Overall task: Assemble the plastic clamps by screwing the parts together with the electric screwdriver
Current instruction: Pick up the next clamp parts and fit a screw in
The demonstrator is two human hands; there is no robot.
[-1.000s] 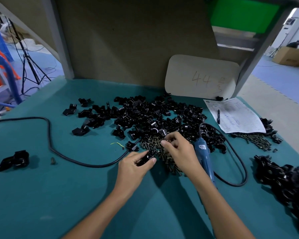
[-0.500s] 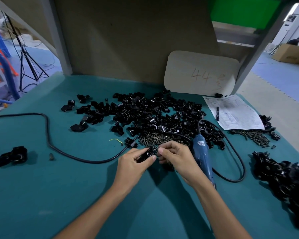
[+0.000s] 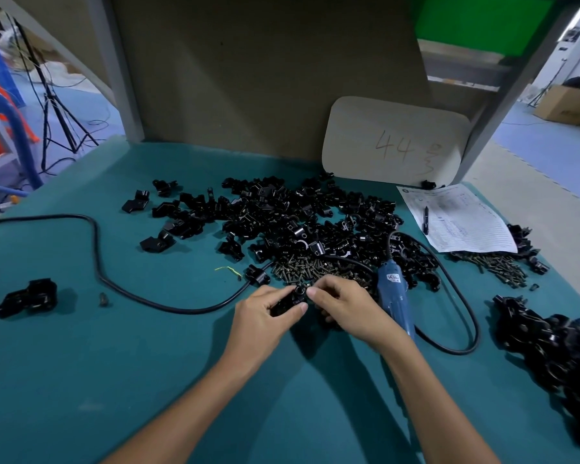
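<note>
Both hands are held together: a small black plastic clamp point(image 3: 291, 297), mostly hidden by fingers point(image 3: 300, 308), is gripped by the left hand point(image 3: 262, 316) and pinched by the right hand point(image 3: 344, 306) (perhaps with a screw). A blue electric screwdriver point(image 3: 395, 296) is laid beside the right wrist, its lower end hidden.

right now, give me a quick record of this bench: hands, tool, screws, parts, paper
left hand: grips a black clamp
right hand: fingers pinch at the clamp's far end
screwdriver: blue, lying on the table beside the right hand, not held
screws: loose heap just beyond the hands
loose parts: black pile behind the screws
paper: far right, pen on it
</note>
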